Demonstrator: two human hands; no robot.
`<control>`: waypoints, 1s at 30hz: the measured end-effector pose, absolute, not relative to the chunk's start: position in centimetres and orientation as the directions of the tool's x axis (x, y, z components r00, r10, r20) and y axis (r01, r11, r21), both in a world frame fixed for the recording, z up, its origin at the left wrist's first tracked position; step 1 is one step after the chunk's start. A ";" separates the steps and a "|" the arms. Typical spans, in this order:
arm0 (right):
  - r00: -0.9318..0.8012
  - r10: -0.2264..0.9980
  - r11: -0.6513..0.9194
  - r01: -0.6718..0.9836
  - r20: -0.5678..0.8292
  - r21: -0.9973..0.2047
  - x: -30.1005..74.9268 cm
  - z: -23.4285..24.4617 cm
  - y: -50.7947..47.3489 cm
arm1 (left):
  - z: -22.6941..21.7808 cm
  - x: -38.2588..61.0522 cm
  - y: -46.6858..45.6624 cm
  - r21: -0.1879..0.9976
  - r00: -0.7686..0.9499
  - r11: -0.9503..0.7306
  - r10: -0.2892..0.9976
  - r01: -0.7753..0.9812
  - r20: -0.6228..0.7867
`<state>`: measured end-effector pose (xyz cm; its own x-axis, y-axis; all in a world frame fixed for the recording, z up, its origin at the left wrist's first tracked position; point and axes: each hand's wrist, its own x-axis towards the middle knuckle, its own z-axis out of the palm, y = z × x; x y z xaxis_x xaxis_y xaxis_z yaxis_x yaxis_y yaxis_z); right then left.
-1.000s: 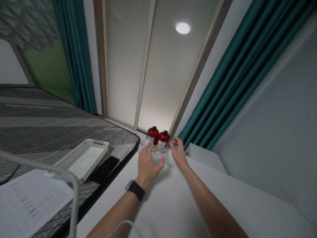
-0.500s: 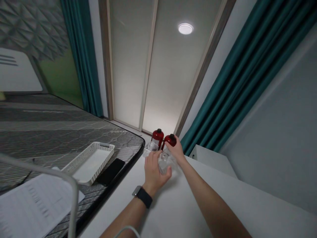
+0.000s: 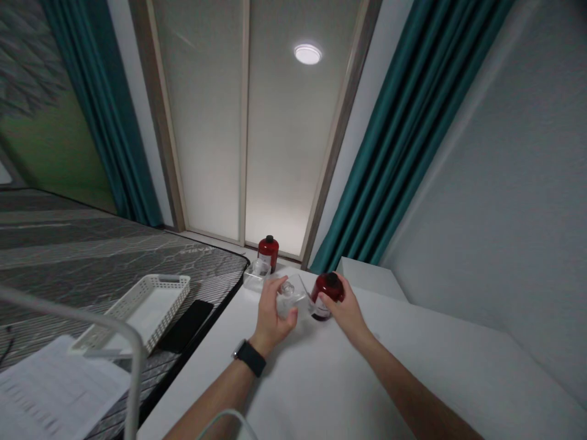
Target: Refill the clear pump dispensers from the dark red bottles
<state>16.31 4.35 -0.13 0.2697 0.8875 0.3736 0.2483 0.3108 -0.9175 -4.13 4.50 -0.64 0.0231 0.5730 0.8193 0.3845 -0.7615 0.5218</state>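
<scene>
On the white tabletop, my right hand point(image 3: 349, 315) grips a dark red bottle point(image 3: 327, 288) with a black cap and a pale label, held slightly tilted. My left hand point(image 3: 271, 318), with a dark watch on the wrist, curves around a clear square bottle point(image 3: 293, 294) with a narrow neck; its thumb is on the near side. The red bottle is just right of this clear bottle. Further back stand a second red bottle point(image 3: 268, 250) with a black cap and another clear container point(image 3: 257, 275) in front of it.
To the left, a striped grey mattress point(image 3: 215, 260) holds a white plastic basket point(image 3: 160, 282), a black phone point(image 3: 188, 327) and printed sheets point(image 3: 59, 391). A grey metal tube point(image 3: 135, 379) crosses the lower left. A white cabinet point(image 3: 371, 278) stands behind the table's right side.
My right hand has brought one red bottle away from the other, toward me and to the right. My left hand stays around the clear bottle. The whole view has shifted.
</scene>
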 end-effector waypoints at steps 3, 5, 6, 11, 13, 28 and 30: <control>0.288 0.888 0.301 0.228 0.359 -0.926 17.9 0.3 0.5 | -0.5 -3.6 4.2 0.594 0.089 -0.717 0.662 0.365 0.744; 0.301 0.881 0.298 0.245 0.365 -0.923 18.9 0.2 -2.1 | -0.4 -3.1 3.8 0.630 0.184 -0.688 0.714 0.359 0.675; 0.304 0.879 0.292 0.268 0.368 -0.918 19.3 0.0 -3.3 | -0.4 -2.8 3.6 0.644 0.239 -0.678 0.732 0.354 0.638; 0.298 0.826 0.301 0.485 0.479 -0.821 20.5 -2.2 -7.8 | -0.7 -1.7 2.3 0.672 0.447 -0.678 0.721 0.297 0.529; 0.280 0.796 0.344 0.521 0.537 -0.781 20.5 -2.6 -8.5 | -0.9 -1.4 2.0 0.674 0.488 -0.683 0.707 0.282 0.512; 0.199 0.771 0.443 0.514 0.604 -0.735 18.4 -3.5 -8.6 | 0.6 -1.3 1.0 0.557 0.562 -0.791 0.590 0.255 0.580; 0.207 0.762 0.438 0.532 0.613 -0.724 18.6 -3.5 -8.5 | 2.5 -0.7 0.5 0.545 0.551 -0.808 0.567 0.225 0.612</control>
